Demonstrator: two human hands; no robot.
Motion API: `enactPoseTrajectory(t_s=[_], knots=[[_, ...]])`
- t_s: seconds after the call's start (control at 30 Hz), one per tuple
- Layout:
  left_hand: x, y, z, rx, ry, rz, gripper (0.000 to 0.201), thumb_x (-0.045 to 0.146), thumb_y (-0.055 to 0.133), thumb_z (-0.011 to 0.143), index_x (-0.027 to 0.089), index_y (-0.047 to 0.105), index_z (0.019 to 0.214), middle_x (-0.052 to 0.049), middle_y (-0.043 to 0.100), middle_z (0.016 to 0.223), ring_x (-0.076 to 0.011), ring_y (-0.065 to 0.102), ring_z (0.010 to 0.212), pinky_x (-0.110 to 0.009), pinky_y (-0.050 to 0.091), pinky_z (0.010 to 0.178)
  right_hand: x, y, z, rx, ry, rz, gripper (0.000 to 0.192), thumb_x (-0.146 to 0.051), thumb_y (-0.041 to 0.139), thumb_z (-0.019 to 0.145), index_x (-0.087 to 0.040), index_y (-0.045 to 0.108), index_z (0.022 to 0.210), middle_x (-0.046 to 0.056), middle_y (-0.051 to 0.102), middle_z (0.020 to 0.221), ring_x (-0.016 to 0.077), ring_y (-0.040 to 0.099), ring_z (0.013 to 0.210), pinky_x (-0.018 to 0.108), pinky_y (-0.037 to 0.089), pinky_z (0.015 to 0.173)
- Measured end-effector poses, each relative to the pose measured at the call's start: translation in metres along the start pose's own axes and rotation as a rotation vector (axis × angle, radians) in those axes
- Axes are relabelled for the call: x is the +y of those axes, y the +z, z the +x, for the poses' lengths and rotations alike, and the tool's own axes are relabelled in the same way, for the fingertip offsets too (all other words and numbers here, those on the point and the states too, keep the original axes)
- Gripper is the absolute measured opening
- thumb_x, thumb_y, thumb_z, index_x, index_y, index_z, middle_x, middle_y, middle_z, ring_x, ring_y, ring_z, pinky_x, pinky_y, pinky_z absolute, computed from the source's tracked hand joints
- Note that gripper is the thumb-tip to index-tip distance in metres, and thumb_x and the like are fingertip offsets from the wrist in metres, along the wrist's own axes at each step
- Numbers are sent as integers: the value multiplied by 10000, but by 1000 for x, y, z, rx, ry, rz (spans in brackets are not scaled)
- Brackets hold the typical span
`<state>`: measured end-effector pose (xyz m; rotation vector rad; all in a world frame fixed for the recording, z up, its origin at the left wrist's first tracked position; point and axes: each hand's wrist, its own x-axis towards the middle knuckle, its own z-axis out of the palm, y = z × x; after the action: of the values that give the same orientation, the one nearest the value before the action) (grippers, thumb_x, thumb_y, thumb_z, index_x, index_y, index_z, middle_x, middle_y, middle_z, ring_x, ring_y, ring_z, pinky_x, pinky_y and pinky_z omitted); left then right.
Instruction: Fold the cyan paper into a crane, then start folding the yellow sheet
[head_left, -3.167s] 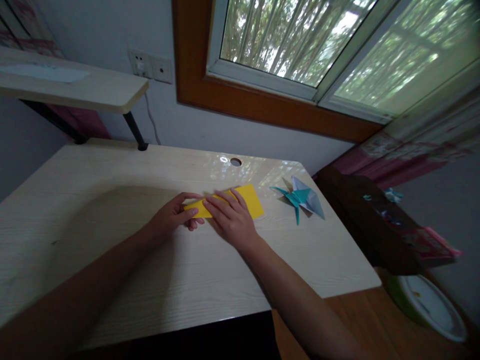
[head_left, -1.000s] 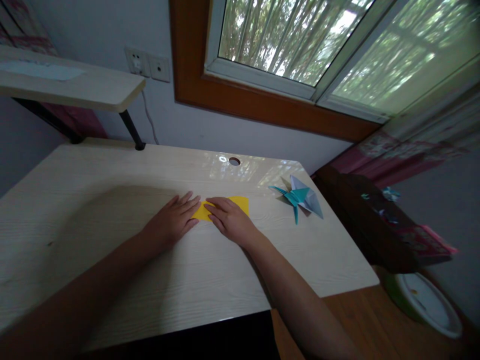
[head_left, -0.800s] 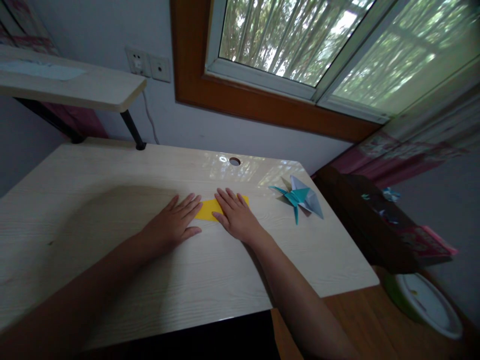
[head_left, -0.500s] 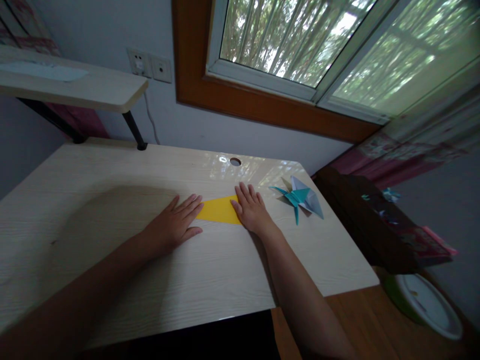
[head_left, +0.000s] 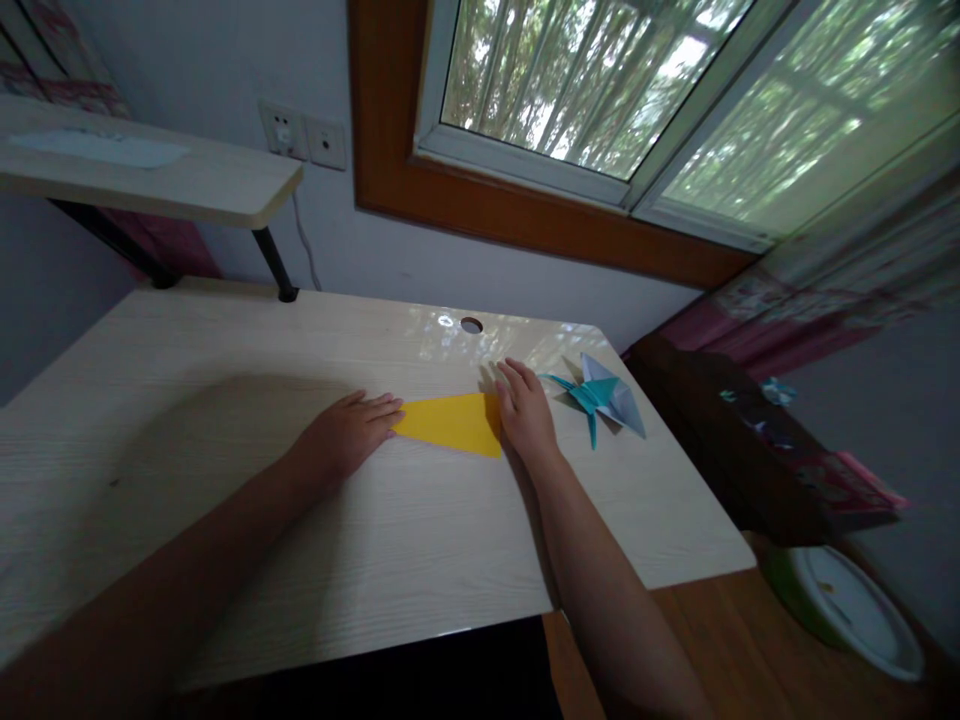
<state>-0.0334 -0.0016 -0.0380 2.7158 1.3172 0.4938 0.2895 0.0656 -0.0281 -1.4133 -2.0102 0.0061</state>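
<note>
A folded piece of yellow paper [head_left: 450,420] lies on the desk, narrow at its left end and wide at its right. My left hand [head_left: 352,430] rests on the narrow end, its fingers stretched out and pressing the tip; its thumb is not clearly visible. By the wide end, my right hand [head_left: 525,410] is raised a little above the desk with its fingers loosely bent and apart. It holds nothing that I can see. A teal and pale grey origami crane [head_left: 598,393] stands just right of this hand.
The pale wooden desk [head_left: 420,540] has a round cable hole [head_left: 471,325] near its back edge. A raised shelf [head_left: 187,185] on black legs stands at the back left. Beyond the right edge are a dark cabinet [head_left: 705,420] and a round white-topped bin [head_left: 862,610].
My right hand has slid right and lifted from the yellow paper, showing more of its wide end. The left thumb has drawn in towards the fingers.
</note>
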Motion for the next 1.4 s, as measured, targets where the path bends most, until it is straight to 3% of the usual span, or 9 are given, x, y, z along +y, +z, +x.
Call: enactPoseTrajectory(t_s=[0.2,0.33,0.47,0.6,0.7,0.8,0.97,1.17,1.4], knots=[[4,-15,1,96,-141,-103,366,341,438,1029,226,749,1184,-103,762,1224,-285,732,1077,-449,551,966,-22,-12,-5,-84,-5,352,467,-415,316,1078,-235,739,1161,67,744,1236,237,620,1280,482,326,1223],[4,-22,0,217,-248,-206,359,393,448,1026,224,756,1099,-90,790,1086,-256,737,957,-376,554,876,-28,-18,-7,-95,140,633,611,-521,236,1070,-219,768,1077,80,771,1142,248,688,1153,450,470,1096],[4,-28,1,335,-391,-368,336,419,488,1001,216,753,1037,-65,792,1002,-236,723,903,-333,537,847,-27,-10,-7,-75,227,795,407,-530,626,926,-243,719,1201,49,749,1040,220,690,987,371,546,909],[7,-31,3,398,-512,-511,293,426,563,959,220,757,1036,-43,783,967,-223,706,861,-317,544,809,-28,-2,-7,-99,308,980,521,-390,795,812,-283,642,1298,-54,589,745,115,566,654,240,479,628],[9,-30,4,409,-564,-657,334,451,618,931,213,730,1138,-35,743,938,-194,691,807,-305,572,731,-31,-2,-5,-66,313,1021,499,-355,781,824,-293,636,1298,-62,537,749,94,506,623,218,435,583],[10,-26,5,428,-592,-916,458,480,692,880,206,663,1246,-56,692,1097,-166,719,754,-306,614,653,-30,-5,-3,2,346,1020,463,-358,762,834,-291,641,1275,-47,548,797,105,534,666,227,462,610],[8,-20,8,410,-517,-1143,585,415,831,768,214,612,1272,-57,722,1086,-223,756,938,-392,630,866,-23,-3,-2,71,394,979,393,-388,715,862,-287,654,1237,-24,574,868,131,577,737,259,508,673],[8,-23,10,443,-505,-988,413,433,819,781,208,704,1107,-77,714,1182,-224,721,1009,-379,609,906,-23,-2,-1,62,372,958,363,-380,698,867,-277,667,1214,-25,549,825,133,539,709,254,479,650],[0,-24,6,483,-464,-875,360,445,797,815,228,736,1096,-57,714,1123,-223,679,1041,-376,569,943,-27,-3,-1,23,346,956,368,-369,693,857,-275,668,1212,-32,499,783,138,498,680,254,441,622]])
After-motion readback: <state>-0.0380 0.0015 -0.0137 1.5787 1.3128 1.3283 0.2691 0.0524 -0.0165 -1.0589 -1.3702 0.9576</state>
